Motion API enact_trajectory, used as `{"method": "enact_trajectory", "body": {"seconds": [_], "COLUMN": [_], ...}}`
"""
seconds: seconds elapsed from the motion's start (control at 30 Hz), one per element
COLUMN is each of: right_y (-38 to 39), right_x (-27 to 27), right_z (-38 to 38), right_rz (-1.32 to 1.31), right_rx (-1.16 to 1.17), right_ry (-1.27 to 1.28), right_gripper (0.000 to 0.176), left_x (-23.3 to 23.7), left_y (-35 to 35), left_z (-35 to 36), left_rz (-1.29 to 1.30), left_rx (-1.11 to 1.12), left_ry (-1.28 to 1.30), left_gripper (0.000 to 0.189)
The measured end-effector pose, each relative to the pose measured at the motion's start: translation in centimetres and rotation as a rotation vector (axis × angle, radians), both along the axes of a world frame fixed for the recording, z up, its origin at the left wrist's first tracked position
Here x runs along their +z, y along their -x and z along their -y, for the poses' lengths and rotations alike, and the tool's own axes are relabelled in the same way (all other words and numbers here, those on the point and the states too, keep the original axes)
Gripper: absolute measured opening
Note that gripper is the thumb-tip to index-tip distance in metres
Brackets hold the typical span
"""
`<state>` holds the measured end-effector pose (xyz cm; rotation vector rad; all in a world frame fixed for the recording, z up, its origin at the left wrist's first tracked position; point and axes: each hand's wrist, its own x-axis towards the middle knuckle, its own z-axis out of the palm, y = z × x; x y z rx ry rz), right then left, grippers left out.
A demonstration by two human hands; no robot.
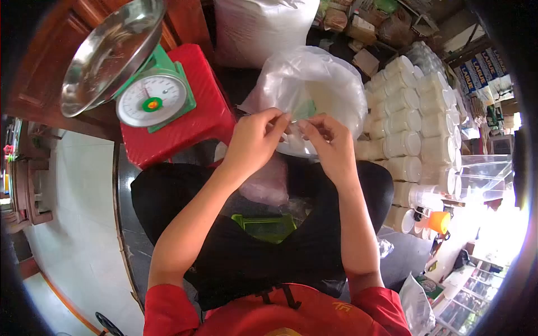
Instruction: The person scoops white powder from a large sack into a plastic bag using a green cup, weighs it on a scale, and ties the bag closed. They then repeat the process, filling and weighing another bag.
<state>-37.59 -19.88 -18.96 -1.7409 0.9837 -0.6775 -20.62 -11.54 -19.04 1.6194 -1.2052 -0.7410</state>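
Note:
My left hand (262, 136) is at the near left edge of a large clear plastic bag (336, 70), its thumb and fingers pinched together. Close by on the right, my right hand (329, 140) also pinches with thumb and forefinger. Something small and thin, perhaps clear plastic, is between the two hands; it is too small to make out. Inside the open bag a pale green thing (305, 107) shows beside whitish contents. Below the hands lies a pinkish plastic bag (266, 182).
A green scale (151, 101) with a metal pan (112, 56) stands on a red stool (193, 73) at left. Stacked white-lidded jars (403, 120) fill the right. A full white sack (263, 28) is behind, and a green plastic stool (266, 228) between the legs.

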Motion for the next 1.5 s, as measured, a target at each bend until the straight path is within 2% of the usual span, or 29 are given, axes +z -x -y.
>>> {"method": "enact_trajectory", "body": {"seconds": [0.1,0.23,0.33,0.43,0.5,0.53,0.57,0.6,0.67,0.7,0.8,0.87,1.0,1.07,1.2,1.27,1.3,1.37,1.4,1.47,1.5], "right_y": [0.3,0.2,0.6,0.8,0.5,0.4,0.2,0.0,-0.3,-0.4,-0.7,-0.7,-0.9,-1.0,-0.9,-0.6,-0.4,-0.4,-0.7,-1.1,-1.2], "right_x": [1.7,1.7,1.3,0.9,1.4,1.5,1.5,1.5,1.7,1.7,1.0,0.7,1.2,1.4,1.1,0.8,0.7,0.8,0.9,1.0,1.0], "right_z": [0.1,0.4,0.6,0.7,0.1,-0.1,-0.4,-0.6,-1.2,-1.4,-1.9,-2.0,-2.1,-2.2,-1.8,-1.4,-1.2,-1.3,-1.7,-1.8,-1.7], "right_rz": [0.039,0.111,0.119,0.065,0.005,0.007,-0.016,-0.037,-0.029,-0.025,-0.007,-0.009,0.018,0.006,0.018,-0.005,-0.077,-0.151,-0.168,-0.186,-0.116], "right_rx": [-0.051,-0.077,-0.045,-0.116,-0.178,-0.177,-0.148,-0.116,-0.045,0.023,0.063,0.069,0.080,0.071,-0.054,-0.114,-0.140,-0.166,-0.185,-0.200,-0.152], "right_ry": [-0.130,-0.173,-0.130,-0.021,0.065,0.063,0.163,0.262,0.296,0.334,0.341,0.351,0.213,0.167,0.137,0.166,0.212,0.261,0.361,0.462,0.675], "right_gripper": [0.026,0.027,0.024,0.021,0.017,0.017,0.015,0.014,0.014,0.014,0.013,0.012,0.011,0.011,0.012,0.013,0.013,0.014,0.014,0.016,0.020], "left_x": [0.5,1.2,1.0,-0.4,-0.4,-0.4,-0.3,0.0,0.7,0.6,-0.1,-0.8,-0.9,-1.1,-1.4,-1.2,-0.8,0.0,-0.1,-0.5,-0.3], "left_y": [0.4,0.6,0.2,-0.4,-0.5,-0.2,0.2,0.4,0.8,0.9,0.8,0.7,0.3,-0.3,-0.8,-1.3,-1.3,-1.1,-1.0,-0.7,-0.4], "left_z": [-0.6,-1.0,-1.1,-0.9,-0.9,-0.8,-0.8,-0.8,-1.0,-1.0,-1.0,-1.0,-1.0,-1.3,-1.2,-1.1,-1.1,-1.4,-1.4,-1.5,-1.7], "left_rz": [-0.015,0.012,0.087,0.048,0.125,0.090,0.055,0.057,-0.104,-0.103,-0.167,-0.408,-0.508,-0.345,-0.397,-0.182,-0.182,0.194,0.192,0.452,0.449], "left_rx": [0.015,-0.048,-0.030,0.012,0.003,0.046,0.091,0.095,0.063,0.067,0.002,-0.070,-0.072,-0.048,0.033,0.147,0.148,0.207,0.208,0.198,0.201], "left_ry": [0.013,-0.018,-0.033,-0.026,-0.078,-0.020,0.039,0.036,-0.068,-0.071,-0.143,-0.110,-0.058,-0.058,-0.013,0.035,0.038,0.040,0.042,0.147,0.146], "left_gripper": [0.025,0.025,0.025,0.026,0.026,0.027,0.028,0.028,0.032,0.032,0.030,0.026,0.022,0.022,0.021,0.019,0.019,0.016,0.016,0.014,0.014]}}
